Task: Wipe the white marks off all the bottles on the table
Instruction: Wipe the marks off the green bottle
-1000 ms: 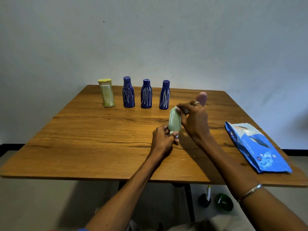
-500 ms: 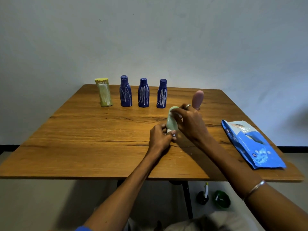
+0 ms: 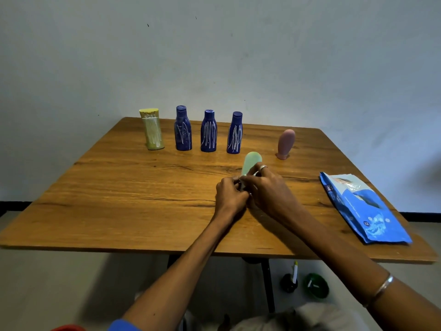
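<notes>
A pale green bottle (image 3: 251, 161) stands near the table's middle, its lower part hidden by both hands. My left hand (image 3: 230, 198) grips its base. My right hand (image 3: 268, 191) presses a small white wipe against its side, the wipe barely showing between the fingers. At the back stand a yellow-green bottle (image 3: 152, 132) and three dark blue bottles (image 3: 183, 131) (image 3: 208, 131) (image 3: 235, 133), all streaked with white marks. A pink bottle (image 3: 285, 143) stands upright to the right of them, with no marks visible.
A blue wipes packet (image 3: 362, 209) lies at the right edge of the wooden table (image 3: 119, 199). Under the table, on the floor, sit a dark small pot (image 3: 288, 283) and a green one (image 3: 316, 289). A pale wall rises behind the table.
My right hand has slid down the green bottle from its top to its lower part, uncovering the rounded top. The pink bottle behind is now fully in view.
</notes>
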`<move>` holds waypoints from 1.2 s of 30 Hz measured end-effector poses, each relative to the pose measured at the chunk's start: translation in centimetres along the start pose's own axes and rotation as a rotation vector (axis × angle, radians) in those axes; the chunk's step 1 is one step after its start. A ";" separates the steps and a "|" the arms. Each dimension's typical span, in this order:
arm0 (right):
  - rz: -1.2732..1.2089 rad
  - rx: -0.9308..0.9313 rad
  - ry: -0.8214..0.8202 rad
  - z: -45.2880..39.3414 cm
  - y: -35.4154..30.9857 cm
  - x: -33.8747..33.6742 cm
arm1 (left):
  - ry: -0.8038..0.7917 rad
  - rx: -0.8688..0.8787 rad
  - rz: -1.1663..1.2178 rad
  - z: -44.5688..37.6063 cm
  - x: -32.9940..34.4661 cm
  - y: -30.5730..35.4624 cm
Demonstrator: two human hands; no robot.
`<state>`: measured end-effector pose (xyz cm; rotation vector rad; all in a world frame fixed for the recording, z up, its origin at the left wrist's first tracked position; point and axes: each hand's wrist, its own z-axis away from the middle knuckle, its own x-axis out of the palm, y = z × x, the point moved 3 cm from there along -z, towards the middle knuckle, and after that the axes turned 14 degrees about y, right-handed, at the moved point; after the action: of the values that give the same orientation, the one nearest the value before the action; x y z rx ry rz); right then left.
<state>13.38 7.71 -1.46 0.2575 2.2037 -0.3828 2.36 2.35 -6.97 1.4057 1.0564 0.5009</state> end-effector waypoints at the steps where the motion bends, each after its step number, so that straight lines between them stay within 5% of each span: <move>1: 0.004 -0.006 -0.012 0.0 0.0 -0.1 | 0.004 0.009 -0.004 0.0 0.0 0.0; 10: -0.033 0.180 0.326 -5.0 2.3 -1.4 | 0.053 -0.026 0.053 0.4 0.1 0.0; 22: 0.098 -0.005 -0.101 -1.9 -1.5 0.2 | 0.081 -0.012 -0.081 0.1 0.2 -0.3; 36: 0.027 0.124 0.098 -6.5 1.8 -1.5 | 0.110 0.005 -0.033 0.2 0.3 -0.1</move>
<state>10.08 11.66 3.21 0.3804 2.2725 -0.5018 2.61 2.47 -7.17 1.3750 1.1680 0.5565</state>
